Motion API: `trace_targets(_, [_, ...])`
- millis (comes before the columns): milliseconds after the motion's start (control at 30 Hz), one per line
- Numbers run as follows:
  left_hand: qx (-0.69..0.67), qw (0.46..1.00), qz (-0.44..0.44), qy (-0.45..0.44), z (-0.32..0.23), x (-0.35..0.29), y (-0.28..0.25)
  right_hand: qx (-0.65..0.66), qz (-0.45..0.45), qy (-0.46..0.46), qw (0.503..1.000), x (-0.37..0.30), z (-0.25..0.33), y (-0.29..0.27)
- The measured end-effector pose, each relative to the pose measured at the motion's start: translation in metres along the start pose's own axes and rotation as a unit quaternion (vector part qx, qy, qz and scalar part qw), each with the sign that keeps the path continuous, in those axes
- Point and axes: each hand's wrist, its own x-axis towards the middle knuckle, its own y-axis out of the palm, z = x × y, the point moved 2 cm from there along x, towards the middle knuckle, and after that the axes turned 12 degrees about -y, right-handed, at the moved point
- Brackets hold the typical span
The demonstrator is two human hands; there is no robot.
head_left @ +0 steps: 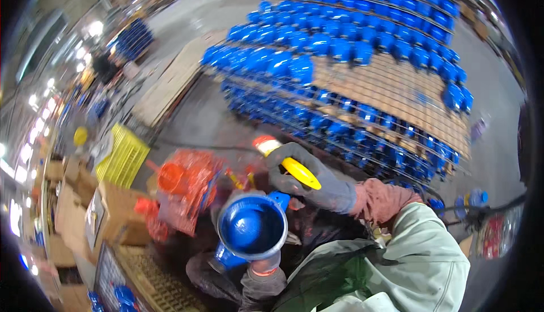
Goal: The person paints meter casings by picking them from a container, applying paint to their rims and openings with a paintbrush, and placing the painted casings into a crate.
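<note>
Yellow-handled paintbrush (pixel 301 172) in gloved right hand (pixel 300 154), glossy blue hollow round part (pixel 249 230) at left

Part sits low at centre, before the wearer's body, open mouth up, inside coated blue. Gloved left hand (pixel 265 263) at its near underside; fingers hidden behind the part, cannot tell how they are set. Right-hand fingers curled round the brush, just above and right of the part; reddish brush end points up-left, clear of the rim.

Left of the part: crumpled translucent red plastic bag (pixel 199 167), orange-red plastic tub (pixel 171 178) against it. Farther left, bright yellow slatted plastic crate (pixel 121 156) near open brown cardboard box (pixel 122 210). Ahead, rows of glossy blue rounded parts (pixel 320 43) on tiered wire-mesh shelving (pixel 379 88).
</note>
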Motion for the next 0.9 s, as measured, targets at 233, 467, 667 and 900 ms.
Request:
trace_targets(233, [0.268,0.94,-0.11,0.183,-0.145,0.051,-0.081,-0.174,-0.098,0.095,0.975,0.054,-0.071,0.013])
trace_targets(467, [-0.133,0.962,-0.166,0.17,-0.221,0.012,-0.137,-0.235,-0.02,0.096,0.967,0.097,-0.2,0.035])
trace_targets(667, [-0.134,0.946,-0.132,0.263,-0.247,-0.027,-0.151,-0.411,0.046,0.024,0.91,0.172,-0.345,0.022])
trace_targets(900, [-0.185,0.936,-0.028,0.299,-0.261,-0.053,-0.164,-0.536,0.09,0.026,0.839,0.207,-0.417,0.025])
